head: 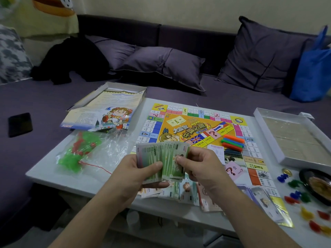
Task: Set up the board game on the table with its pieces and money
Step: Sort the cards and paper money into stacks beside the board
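Observation:
The game board (180,126) lies open on the white table (75,178). My left hand (141,174) grips a fanned stack of green play money (161,154) above the board's near edge. My right hand (198,165) pinches the front notes of that stack with thumb and fingers. More banknotes (180,192) lie spread on the board under my hands. Coloured bars (232,142) sit stacked on the board's middle right. Pink question-mark cards (233,170) lie beside my right hand. Small coloured pawns (295,196) are scattered at the right.
A clear bag of green and red plastic pieces (78,149) lies at the table's left. The box lid with a rules sheet (107,108) rests on the sofa edge. A white tray (293,136) and a dark bowl (317,185) stand at right. A phone (20,124) lies on the sofa.

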Available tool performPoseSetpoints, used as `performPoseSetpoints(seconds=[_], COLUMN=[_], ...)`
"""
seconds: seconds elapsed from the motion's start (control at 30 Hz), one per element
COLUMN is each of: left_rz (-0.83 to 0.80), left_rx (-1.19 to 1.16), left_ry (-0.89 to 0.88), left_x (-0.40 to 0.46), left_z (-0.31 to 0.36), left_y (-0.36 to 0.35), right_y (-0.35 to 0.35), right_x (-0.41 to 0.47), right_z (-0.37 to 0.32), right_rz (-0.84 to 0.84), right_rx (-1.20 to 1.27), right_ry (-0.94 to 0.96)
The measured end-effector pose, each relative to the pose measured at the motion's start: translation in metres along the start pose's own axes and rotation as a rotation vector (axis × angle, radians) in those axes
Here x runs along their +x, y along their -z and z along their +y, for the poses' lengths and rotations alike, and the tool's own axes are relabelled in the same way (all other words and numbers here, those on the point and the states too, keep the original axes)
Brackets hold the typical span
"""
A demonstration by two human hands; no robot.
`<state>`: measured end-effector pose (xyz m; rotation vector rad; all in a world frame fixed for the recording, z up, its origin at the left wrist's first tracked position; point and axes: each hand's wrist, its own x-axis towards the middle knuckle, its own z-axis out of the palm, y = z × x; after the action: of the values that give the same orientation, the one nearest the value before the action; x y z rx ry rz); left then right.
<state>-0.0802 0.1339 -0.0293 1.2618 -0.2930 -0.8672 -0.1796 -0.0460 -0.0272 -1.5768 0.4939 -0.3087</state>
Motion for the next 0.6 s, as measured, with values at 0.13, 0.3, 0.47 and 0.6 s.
performPoseSetpoints(seconds=[0.13,0.3,0.47,0.6], left_rz=[0.013,-0.02,-0.009,-0.016], left_rx=[0.016,-0.083,0.003,-0.001], left_ry=[0.021,0.057,0.015,0.027], left_x=[-0.0011,-0.001,-0.0015,-0.0016], left_z=[-0.0005,0.0019,-0.0005,-0.0005], left_y=[-0.0028,-0.0041,-0.0035,-0.0024], right_y=[-0.001,0.0011,0.0012,0.0014], right_x=[-0.001,0.0021,-0.0015,-0.001], right_z=[0.0005,0.0024,0.0004,0.0027], right_rz=[-0.035,0.003,-0.054,-0.061], right_rx=[0.009,-0.019,-0.015,-0.021], right_ry=[0.006,-0.014,-0.024,-0.031])
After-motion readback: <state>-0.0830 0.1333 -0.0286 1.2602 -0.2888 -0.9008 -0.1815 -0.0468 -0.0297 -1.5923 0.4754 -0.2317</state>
